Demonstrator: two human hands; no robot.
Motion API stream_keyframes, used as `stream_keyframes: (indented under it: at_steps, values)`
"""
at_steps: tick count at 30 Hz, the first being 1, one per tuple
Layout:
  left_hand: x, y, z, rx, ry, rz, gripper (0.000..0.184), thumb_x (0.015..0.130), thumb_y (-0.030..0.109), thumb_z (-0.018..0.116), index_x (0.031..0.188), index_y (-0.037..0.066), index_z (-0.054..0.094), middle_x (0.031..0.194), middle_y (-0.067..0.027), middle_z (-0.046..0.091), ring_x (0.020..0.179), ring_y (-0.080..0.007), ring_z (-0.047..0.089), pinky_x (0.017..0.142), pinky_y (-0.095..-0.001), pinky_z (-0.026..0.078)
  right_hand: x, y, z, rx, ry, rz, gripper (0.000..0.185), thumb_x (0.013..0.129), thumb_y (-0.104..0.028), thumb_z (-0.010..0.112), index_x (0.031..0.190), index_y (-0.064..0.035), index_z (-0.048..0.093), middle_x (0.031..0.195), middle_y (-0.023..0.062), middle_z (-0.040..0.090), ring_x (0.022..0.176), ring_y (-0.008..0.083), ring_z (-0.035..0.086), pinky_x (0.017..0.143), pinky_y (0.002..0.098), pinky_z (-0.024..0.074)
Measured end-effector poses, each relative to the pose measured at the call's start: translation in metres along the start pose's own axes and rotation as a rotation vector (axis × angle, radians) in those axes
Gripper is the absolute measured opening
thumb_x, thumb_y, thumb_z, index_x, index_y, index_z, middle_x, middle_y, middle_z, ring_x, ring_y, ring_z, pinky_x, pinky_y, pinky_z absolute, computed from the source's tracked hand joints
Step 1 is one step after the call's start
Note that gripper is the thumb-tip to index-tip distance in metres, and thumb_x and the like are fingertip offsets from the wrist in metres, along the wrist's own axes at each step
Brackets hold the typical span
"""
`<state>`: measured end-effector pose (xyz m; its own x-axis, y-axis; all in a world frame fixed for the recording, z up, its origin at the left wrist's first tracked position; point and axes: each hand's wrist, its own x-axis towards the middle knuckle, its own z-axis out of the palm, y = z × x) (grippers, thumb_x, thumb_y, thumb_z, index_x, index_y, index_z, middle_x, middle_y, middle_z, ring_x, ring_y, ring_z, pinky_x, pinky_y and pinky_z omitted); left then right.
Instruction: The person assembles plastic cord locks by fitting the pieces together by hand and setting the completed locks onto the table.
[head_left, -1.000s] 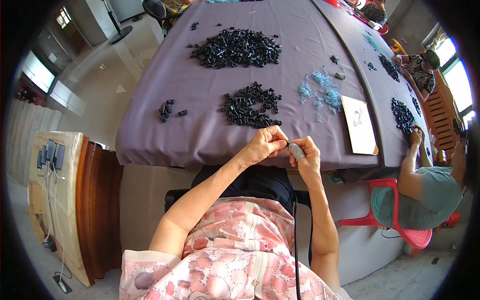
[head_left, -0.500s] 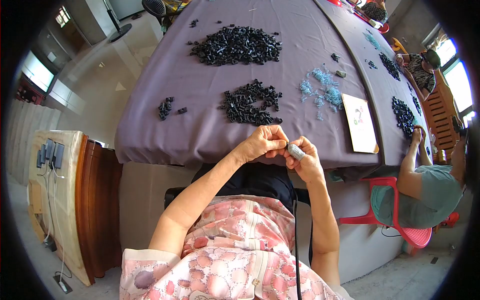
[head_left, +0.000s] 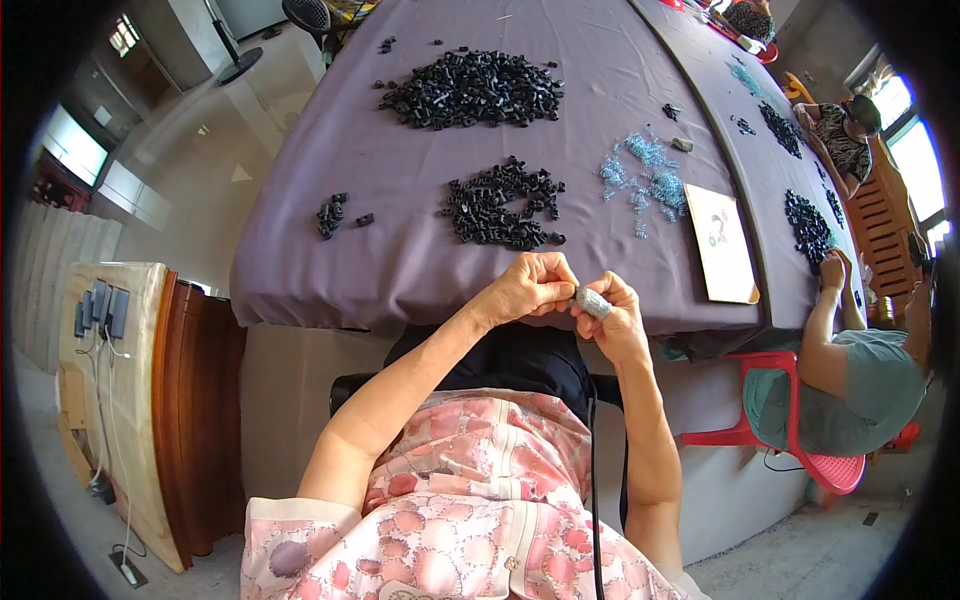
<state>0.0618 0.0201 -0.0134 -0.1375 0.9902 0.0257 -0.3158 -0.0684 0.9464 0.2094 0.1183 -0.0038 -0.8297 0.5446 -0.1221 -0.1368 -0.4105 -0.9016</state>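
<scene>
My left hand (head_left: 535,286) is pinched at the table's front edge, its fingertips meeting those of my right hand (head_left: 610,312). A tiny dark piece seems to lie between them, mostly hidden by the fingers. Grey wrapping (head_left: 594,303) covers a finger of my right hand, which is also closed. Just beyond the hands lies a ring-like pile of small black parts (head_left: 490,215). Farther back is a larger black pile (head_left: 475,90). Small bluish springs (head_left: 655,180) are scattered to the right, beside a flat card with a picture (head_left: 720,250).
A purple cloth (head_left: 400,200) covers the table. A few black parts (head_left: 330,215) lie at the left. To the right, a co-worker (head_left: 870,370) sits on a red chair (head_left: 745,400) near more black parts (head_left: 805,230). A wooden cabinet (head_left: 195,420) stands at the left.
Both hands stay together at nearly the same place, with only slight shifts of the fingers. The co-worker's hands at the right have moved a little.
</scene>
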Motion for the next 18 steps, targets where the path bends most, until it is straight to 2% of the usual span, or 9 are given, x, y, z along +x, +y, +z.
stream_keyframes:
  at_steps: [6,9,12,18]
  values:
    - [-0.001,0.002,-0.002,-0.046,-0.04,-0.035,0.002,0.086,0.007,0.057,0.085,0.005,0.057,0.064,-0.003,0.057,0.046,-0.002,0.041,0.039,-0.0163,0.03,0.0,-0.004,-0.004,0.053,-0.067,0.09,0.013,0.081,0.004,0.054,0.075,-0.0035,0.047,0.064,0.0119,0.059,0.042,0.0078,0.049,0.036,0.0198,0.035]
    - [-0.001,0.003,-0.001,-0.023,-0.022,-0.032,0.002,0.086,0.007,0.057,0.085,0.005,0.057,0.064,-0.0029,0.057,0.045,-0.0017,0.041,0.039,-0.0162,0.03,0.0,-0.002,0.001,-0.136,-0.014,-0.025,0.012,0.081,0.004,0.055,0.075,-0.0028,0.048,0.066,0.0127,0.06,0.042,0.0083,0.049,0.036,0.0204,0.0361]
    - [-0.002,0.005,0.003,0.029,0.014,-0.027,0.002,0.086,0.006,0.057,0.085,0.005,0.057,0.065,-0.0027,0.057,0.045,-0.0016,0.041,0.039,-0.0161,0.029,-0.002,-0.006,0.006,-0.324,0.032,-0.076,0.012,0.08,-0.001,0.062,0.075,-0.0012,0.05,0.066,0.0126,0.06,0.045,0.0088,0.052,0.038,0.0205,0.0401]
    - [-0.001,0.005,0.001,-0.042,-0.002,-0.048,0.004,0.087,0.008,0.056,0.087,0.004,0.057,0.066,-0.0023,0.057,0.046,-0.001,0.04,0.039,-0.0157,0.028,0.001,-0.001,0.005,-0.107,-0.003,-0.048,0.012,0.08,-0.003,0.063,0.077,-0.001,0.052,0.069,0.0112,0.061,0.048,0.0092,0.054,0.04,0.0206,0.0422]
